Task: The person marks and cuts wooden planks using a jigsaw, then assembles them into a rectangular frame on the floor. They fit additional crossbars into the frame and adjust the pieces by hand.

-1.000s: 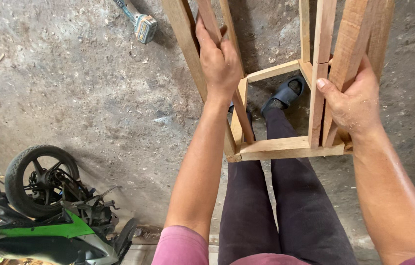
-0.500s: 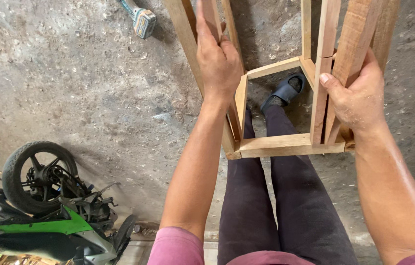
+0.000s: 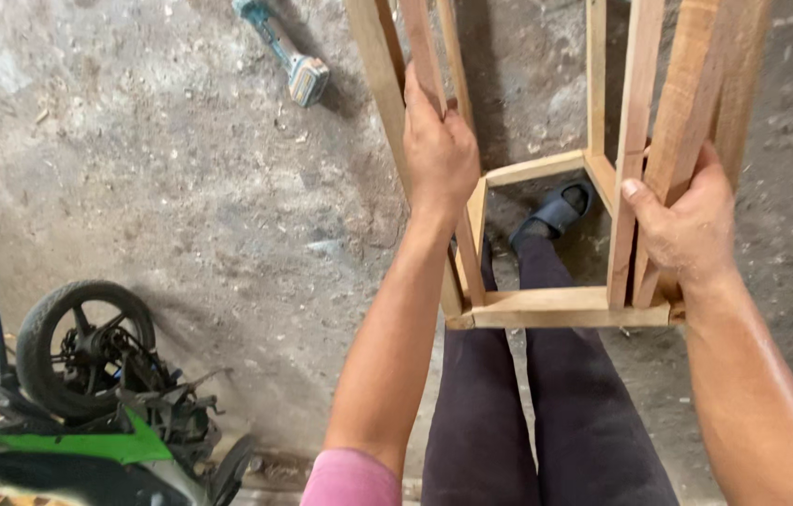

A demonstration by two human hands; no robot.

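- Left hand (image 3: 439,150), arm stretched forward, fingers wrapped round a leg of the pale bare-wood stool frame (image 3: 556,305) at 12 o'clock
- Right hand (image 3: 687,230) clasps the frame's legs at 2 o'clock
- Frame hangs over dark-trousered legs (image 3: 546,412); green motorbike (image 3: 87,412) at 8 o'clock

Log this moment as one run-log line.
left hand: grips slat of wooden frame | right hand: grips frame's right leg | floor: power drill, motorbike

I count one wooden frame (image 3: 561,305) under my fingers, two hands, left hand (image 3: 439,145) and right hand (image 3: 687,225), one cordless drill (image 3: 289,52) beyond the left fingers, one sandal (image 3: 556,211) between them, and one motorbike (image 3: 78,394).
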